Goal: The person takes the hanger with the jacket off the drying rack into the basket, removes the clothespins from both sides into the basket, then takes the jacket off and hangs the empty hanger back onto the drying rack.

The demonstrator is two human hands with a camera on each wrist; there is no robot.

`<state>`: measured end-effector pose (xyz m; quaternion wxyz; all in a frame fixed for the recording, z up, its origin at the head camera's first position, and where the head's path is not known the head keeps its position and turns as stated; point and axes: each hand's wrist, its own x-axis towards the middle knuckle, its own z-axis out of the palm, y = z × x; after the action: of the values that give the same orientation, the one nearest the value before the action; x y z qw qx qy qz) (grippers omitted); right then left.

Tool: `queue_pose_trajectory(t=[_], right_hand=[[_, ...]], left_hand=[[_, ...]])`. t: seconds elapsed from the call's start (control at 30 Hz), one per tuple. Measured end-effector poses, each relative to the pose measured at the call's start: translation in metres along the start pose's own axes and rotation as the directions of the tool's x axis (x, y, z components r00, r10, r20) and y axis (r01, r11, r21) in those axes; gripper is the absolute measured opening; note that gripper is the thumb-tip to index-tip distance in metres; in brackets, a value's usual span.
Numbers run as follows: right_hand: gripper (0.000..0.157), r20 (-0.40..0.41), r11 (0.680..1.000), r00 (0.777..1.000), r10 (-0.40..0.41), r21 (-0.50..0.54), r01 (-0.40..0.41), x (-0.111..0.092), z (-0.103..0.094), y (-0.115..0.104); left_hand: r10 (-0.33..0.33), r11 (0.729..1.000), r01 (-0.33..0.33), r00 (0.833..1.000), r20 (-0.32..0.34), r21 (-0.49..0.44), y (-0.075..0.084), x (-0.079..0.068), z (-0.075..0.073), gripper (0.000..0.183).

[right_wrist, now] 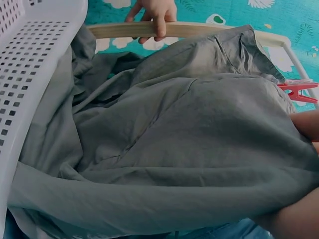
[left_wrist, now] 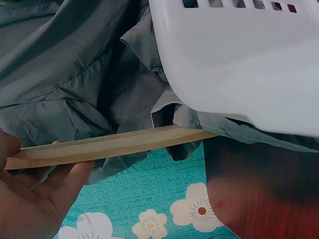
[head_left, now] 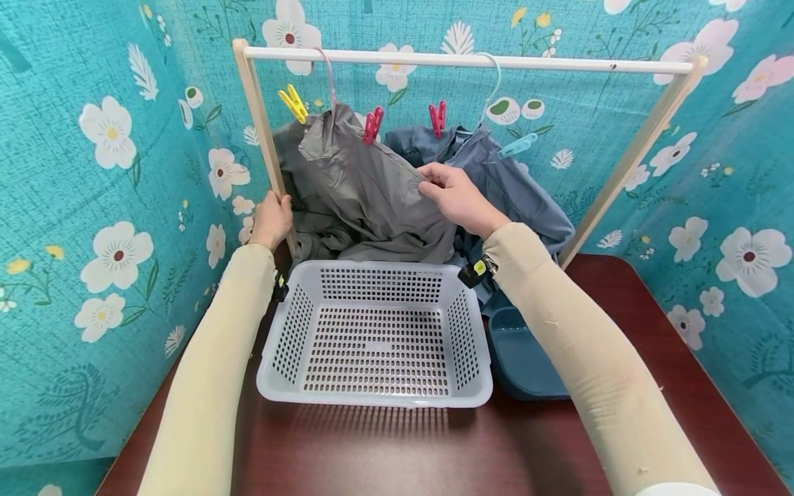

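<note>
My left hand [head_left: 271, 219] grips the left wooden post [head_left: 260, 117] of a clothes rack; in the left wrist view its fingers curl round the post. My right hand [head_left: 465, 200] pinches the right edge of a grey garment [head_left: 372, 186] between thumb and fingers. The garment hangs from a pink hanger [head_left: 331, 72], with a yellow clothespin [head_left: 293, 103] and a red clothespin [head_left: 373, 125] at its top. Its lower part lies in folds behind the basket. In the right wrist view the cloth [right_wrist: 199, 134] spreads wide and hides part of the right hand.
A white perforated basket [head_left: 372, 401] stands in front on the dark red table [head_left: 347, 455]. Right of it is a blue basin [head_left: 527, 358], partly behind my right arm. A blue garment [head_left: 527, 186] hangs from a light blue hanger [head_left: 498, 83] on the white rail [head_left: 397, 58].
</note>
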<state>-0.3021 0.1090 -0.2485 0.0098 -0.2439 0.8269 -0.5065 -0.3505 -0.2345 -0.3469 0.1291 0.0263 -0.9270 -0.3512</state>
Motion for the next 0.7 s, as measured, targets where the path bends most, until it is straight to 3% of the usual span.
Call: queue_pose_trajectory(t=[0.7], right_hand=[[0.023,-0.093,0.994,0.994,-0.052,-0.106,0.042,-0.012,-0.030,0.011]], left_hand=[[-0.021,1.000,0.021,1.000,0.003,0.000,0.002,-0.002,-0.002,0.035]])
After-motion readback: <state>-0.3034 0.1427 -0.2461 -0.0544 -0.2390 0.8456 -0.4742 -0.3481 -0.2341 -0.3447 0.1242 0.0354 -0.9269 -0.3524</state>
